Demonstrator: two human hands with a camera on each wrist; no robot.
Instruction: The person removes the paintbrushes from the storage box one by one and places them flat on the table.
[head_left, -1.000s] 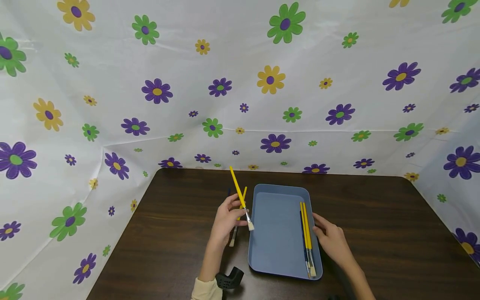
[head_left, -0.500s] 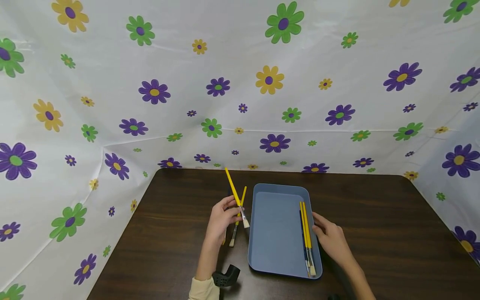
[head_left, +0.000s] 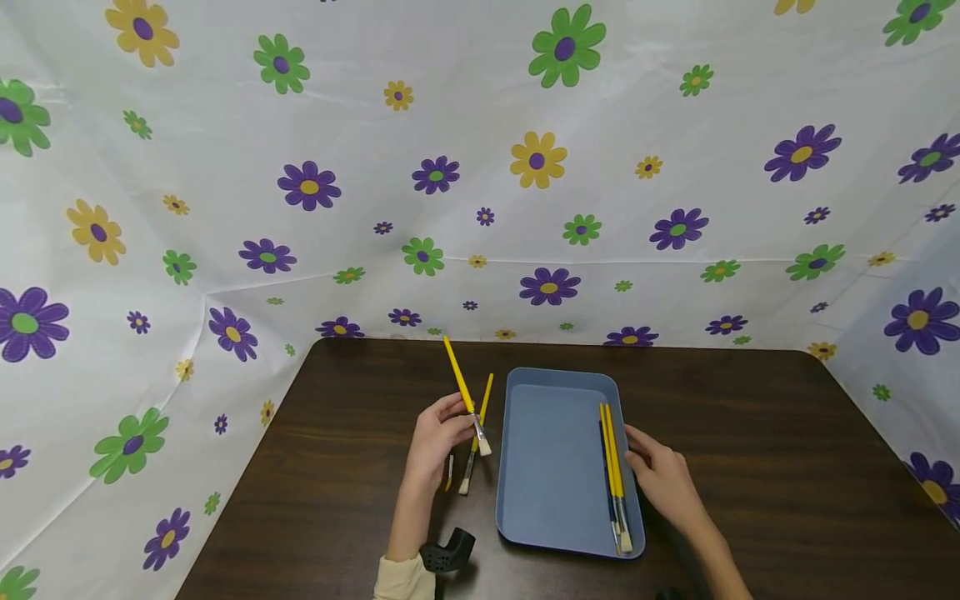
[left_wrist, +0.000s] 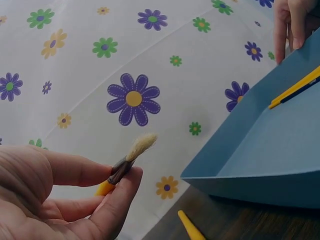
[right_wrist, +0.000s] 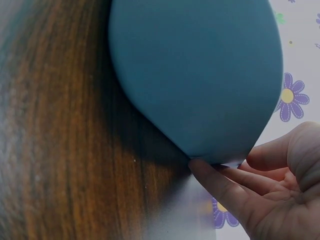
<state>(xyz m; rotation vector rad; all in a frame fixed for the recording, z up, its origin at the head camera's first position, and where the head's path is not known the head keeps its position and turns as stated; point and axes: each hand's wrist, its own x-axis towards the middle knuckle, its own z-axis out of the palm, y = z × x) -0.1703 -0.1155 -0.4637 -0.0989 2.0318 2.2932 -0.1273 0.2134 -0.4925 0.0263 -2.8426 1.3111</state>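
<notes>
From the head view I log the left hand (head_left: pixel 438 433) pinching a yellow brush (head_left: pixel 465 400) between thumb and fingers, down near the ferrule. Its handle is tilted up and away toward the far left, and its pale bristles point down toward the tray (head_left: pixel 555 500). The left wrist view confirms the pinch: the fingertips (left_wrist: pixel 127 180) close on the dark ferrule and the bristle tuft stands free above them. The held brush is above the table (head_left: pixel 750 467), just left of the tray's left wall, and I see no contact with either. Two more brushes (head_left: pixel 474 442) lie on the table under that hand, beside the tray. The right hand (head_left: pixel 663 483) rests at the tray's right edge, fingers loosely extended against the rim. From the right wrist view the fingertips touch the tray's outer wall, though that view is blurred and I cannot tell whether they hook under it. Inside the tray, along its right side, lies a bundle of brushes (head_left: pixel 613 475), bristles toward the near end.
</notes>
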